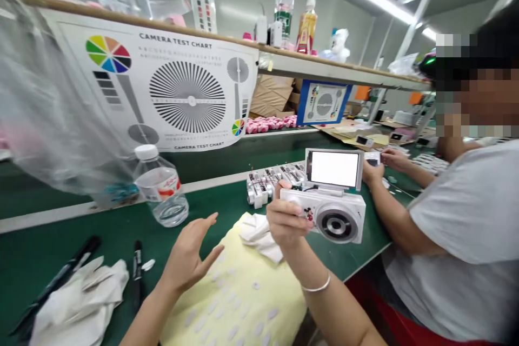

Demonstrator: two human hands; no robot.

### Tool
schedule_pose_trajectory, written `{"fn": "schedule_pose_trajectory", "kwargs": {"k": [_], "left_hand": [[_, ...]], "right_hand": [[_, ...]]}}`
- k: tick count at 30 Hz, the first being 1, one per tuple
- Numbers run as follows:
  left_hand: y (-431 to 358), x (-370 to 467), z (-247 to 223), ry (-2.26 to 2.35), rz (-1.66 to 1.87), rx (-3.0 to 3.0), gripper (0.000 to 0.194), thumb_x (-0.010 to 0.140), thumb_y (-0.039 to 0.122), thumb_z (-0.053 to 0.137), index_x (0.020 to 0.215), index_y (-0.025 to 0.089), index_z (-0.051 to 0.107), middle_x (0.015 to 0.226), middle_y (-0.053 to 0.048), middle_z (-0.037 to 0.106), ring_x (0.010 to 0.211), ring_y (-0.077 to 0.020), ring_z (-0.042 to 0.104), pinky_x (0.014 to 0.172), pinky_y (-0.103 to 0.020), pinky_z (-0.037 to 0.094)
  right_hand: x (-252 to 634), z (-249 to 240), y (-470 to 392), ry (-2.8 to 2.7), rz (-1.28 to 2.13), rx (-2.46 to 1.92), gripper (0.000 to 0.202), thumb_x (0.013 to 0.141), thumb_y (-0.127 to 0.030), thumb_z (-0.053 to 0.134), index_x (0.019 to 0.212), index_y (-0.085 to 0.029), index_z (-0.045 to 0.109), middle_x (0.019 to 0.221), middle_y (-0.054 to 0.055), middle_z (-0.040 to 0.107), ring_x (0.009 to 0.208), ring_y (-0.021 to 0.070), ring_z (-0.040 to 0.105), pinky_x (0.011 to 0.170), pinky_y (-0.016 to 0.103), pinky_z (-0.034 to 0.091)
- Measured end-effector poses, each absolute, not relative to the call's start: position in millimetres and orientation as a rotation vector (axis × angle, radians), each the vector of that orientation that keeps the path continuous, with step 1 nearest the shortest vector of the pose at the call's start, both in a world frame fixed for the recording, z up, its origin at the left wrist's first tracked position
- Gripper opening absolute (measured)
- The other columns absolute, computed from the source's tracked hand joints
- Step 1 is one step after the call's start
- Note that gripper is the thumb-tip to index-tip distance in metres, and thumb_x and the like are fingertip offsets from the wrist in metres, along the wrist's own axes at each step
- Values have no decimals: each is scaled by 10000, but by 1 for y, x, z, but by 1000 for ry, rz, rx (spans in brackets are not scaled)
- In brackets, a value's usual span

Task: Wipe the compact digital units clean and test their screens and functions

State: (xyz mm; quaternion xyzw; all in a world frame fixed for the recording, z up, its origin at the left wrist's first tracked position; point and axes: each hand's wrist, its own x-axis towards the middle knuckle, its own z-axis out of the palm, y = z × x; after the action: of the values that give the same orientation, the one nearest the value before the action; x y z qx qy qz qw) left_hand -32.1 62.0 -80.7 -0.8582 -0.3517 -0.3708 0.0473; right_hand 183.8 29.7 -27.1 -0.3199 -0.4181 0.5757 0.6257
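Note:
My right hand [290, 216] grips a white camera [340, 219] by its side. The camera's lens faces me, and its flip screen [334, 168] stands raised above the body, glowing white. My left hand [192, 254] is held over the edge of a yellow cloth [239, 286], fingers apart and holding nothing. A crumpled white cloth [263, 238] lies on the yellow cloth, below my right hand. Behind the camera, several white camera units [267, 184] stand in a row on the green table [214, 194].
A water bottle [162, 189], white gloves [83, 303] and black markers [138, 275] are at the left. A camera test chart [188, 92] hangs from the shelf [227, 40]. At the right, a person in a grey shirt [466, 216] handles a small device [372, 159].

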Motion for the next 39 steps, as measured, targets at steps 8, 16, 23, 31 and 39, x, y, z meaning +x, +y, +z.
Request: {"fn": "schedule_pose_trajectory", "kwargs": {"k": [8, 16, 23, 31, 39], "left_hand": [[84, -41, -102, -1258, -1143, -2564, 392, 843, 464, 381, 1093, 210, 545, 940, -89, 680, 887, -272, 628, 727, -382, 492], [94, -46, -110, -1387, -1112, -2595, 405, 841, 474, 357, 941, 187, 624, 896, -83, 705, 851, -274, 640, 699, -369, 503], [93, -52, -104, -1492, -1156, -2529, 419, 839, 484, 321, 958, 208, 612, 880, -35, 703, 877, -260, 627, 729, -360, 489], [89, -66, -100, -1807, -1229, -2313, 360, 843, 421, 306, 956, 216, 579, 899, -41, 677, 982, -277, 579, 846, -371, 420], [75, -78, -91, -2061, -1247, -2126, 310, 843, 420, 320, 900, 238, 564, 849, 1, 653, 949, -294, 575, 843, -402, 416]], "right_hand": [[162, -27, 2, -781, 1240, -863, 682, 843, -388, -140, 875, -129, 491, 488, -146, 316, 277, -103, -156, 346, 25, -87], [160, -13, -21, -727, 1198, -949, 701, 526, -183, -216, 743, 36, 414, 680, -163, 315, 282, -155, -173, 503, 137, -202], [151, -29, 0, -702, 1252, -884, 586, 853, -348, 36, 711, -59, 526, 524, -146, 365, 260, -133, -172, 452, 63, -245], [166, -34, -13, -725, 1330, -859, 662, 857, -482, 28, 982, -146, 585, 534, -168, 434, 258, -114, -157, 421, 67, -162], [170, -45, -29, -826, 1467, -825, 668, 892, -460, -62, 1033, -183, 529, 445, -172, 284, 256, -68, -165, 321, 66, -60]]}}
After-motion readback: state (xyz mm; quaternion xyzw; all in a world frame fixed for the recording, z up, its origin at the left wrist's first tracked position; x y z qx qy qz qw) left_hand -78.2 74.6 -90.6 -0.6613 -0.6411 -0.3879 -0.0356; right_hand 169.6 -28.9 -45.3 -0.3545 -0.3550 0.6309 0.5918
